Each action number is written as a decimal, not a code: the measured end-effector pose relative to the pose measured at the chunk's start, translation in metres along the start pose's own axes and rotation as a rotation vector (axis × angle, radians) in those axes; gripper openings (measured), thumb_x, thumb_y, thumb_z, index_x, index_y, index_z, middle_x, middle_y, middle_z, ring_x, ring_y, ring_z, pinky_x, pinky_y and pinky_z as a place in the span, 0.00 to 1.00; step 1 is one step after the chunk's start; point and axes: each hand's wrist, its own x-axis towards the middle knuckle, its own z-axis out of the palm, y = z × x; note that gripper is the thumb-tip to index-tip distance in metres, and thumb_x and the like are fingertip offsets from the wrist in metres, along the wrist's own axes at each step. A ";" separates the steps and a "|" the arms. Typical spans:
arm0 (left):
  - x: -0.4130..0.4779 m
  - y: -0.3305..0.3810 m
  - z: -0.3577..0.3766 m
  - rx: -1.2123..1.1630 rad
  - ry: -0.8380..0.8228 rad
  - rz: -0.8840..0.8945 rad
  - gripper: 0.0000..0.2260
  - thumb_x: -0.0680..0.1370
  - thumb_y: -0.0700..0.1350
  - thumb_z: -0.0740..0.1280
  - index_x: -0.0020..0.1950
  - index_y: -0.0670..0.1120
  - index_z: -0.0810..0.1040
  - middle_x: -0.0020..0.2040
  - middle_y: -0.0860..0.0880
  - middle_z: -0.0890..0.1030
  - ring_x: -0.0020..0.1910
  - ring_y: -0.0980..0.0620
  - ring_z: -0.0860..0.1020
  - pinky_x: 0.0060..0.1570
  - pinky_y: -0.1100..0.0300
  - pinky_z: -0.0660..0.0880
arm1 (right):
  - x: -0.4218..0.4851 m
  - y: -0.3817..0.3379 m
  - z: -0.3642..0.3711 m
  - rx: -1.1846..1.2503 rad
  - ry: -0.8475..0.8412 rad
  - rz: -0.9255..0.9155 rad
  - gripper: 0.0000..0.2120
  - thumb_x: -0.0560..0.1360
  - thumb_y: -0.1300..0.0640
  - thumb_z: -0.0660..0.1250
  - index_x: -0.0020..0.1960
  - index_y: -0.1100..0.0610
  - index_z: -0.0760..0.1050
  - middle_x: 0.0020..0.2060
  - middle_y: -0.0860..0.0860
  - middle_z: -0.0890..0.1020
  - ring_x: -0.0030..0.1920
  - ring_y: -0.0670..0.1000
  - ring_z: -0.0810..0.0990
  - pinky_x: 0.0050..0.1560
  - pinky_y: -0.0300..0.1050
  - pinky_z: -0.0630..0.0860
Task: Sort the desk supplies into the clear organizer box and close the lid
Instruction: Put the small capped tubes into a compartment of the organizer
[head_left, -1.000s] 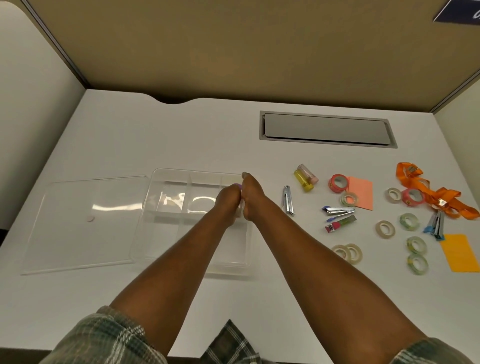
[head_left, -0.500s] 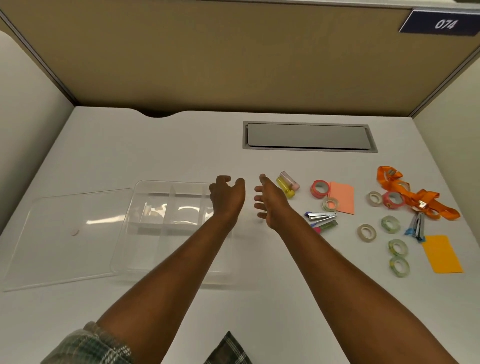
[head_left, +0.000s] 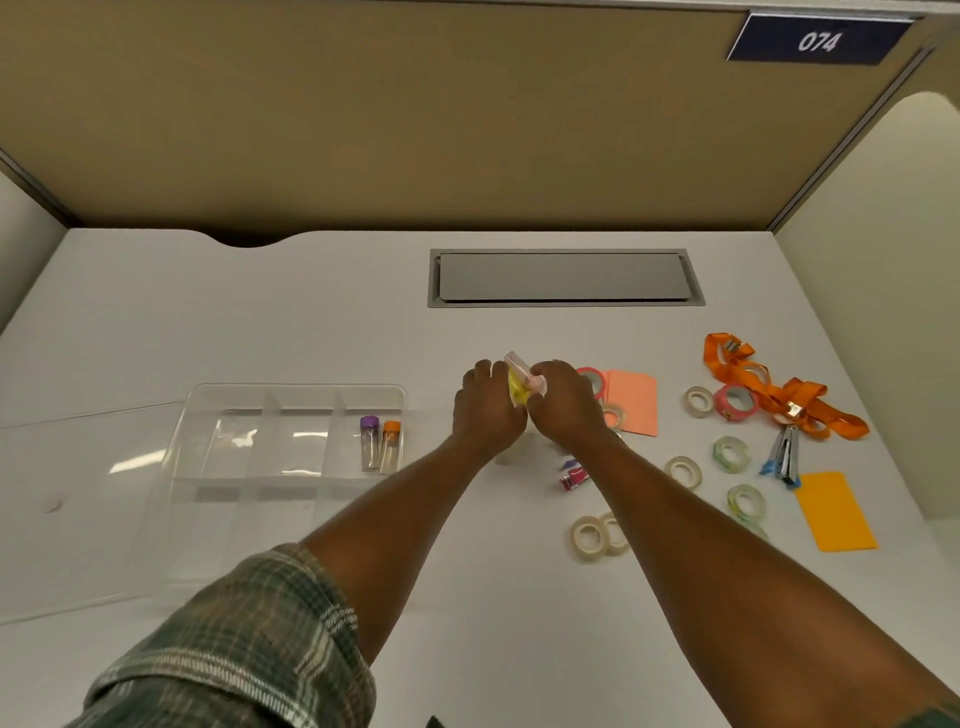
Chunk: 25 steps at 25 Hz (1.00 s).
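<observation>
We judge this the pick-up step: our left hand (head_left: 488, 413) pinches the yellow vial (head_left: 516, 391) and our right hand (head_left: 563, 408) the pink vial (head_left: 531, 378), pressed together between them. The next move calls for carrying both well left of the grip into the organizer box (head_left: 296, 387), beside the 2 vials (head_left: 379, 447) there.

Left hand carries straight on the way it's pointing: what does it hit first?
The yellow tube, which is right at the left hand now. Beyond it there looks to be only bare desk up to the grey hatch, though depth is hard to judge.
</observation>
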 end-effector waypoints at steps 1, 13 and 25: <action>0.004 -0.001 0.006 0.044 -0.032 0.020 0.28 0.77 0.56 0.66 0.71 0.43 0.67 0.71 0.40 0.69 0.69 0.40 0.69 0.63 0.47 0.72 | 0.008 0.004 0.000 -0.063 -0.060 -0.026 0.23 0.77 0.57 0.66 0.71 0.55 0.71 0.70 0.56 0.73 0.70 0.60 0.71 0.70 0.57 0.68; 0.009 -0.009 0.036 0.308 -0.120 0.316 0.17 0.77 0.43 0.65 0.67 0.44 0.75 0.64 0.43 0.74 0.64 0.43 0.69 0.59 0.52 0.69 | 0.018 0.027 0.007 -0.314 -0.207 -0.178 0.20 0.77 0.59 0.61 0.68 0.53 0.75 0.61 0.56 0.77 0.59 0.62 0.78 0.57 0.56 0.77; -0.022 -0.003 -0.026 -0.299 0.094 0.077 0.15 0.78 0.56 0.66 0.52 0.45 0.79 0.49 0.45 0.81 0.49 0.46 0.76 0.47 0.52 0.72 | -0.016 0.002 -0.016 0.318 0.333 0.031 0.11 0.79 0.55 0.68 0.59 0.57 0.73 0.47 0.55 0.83 0.46 0.56 0.81 0.43 0.44 0.73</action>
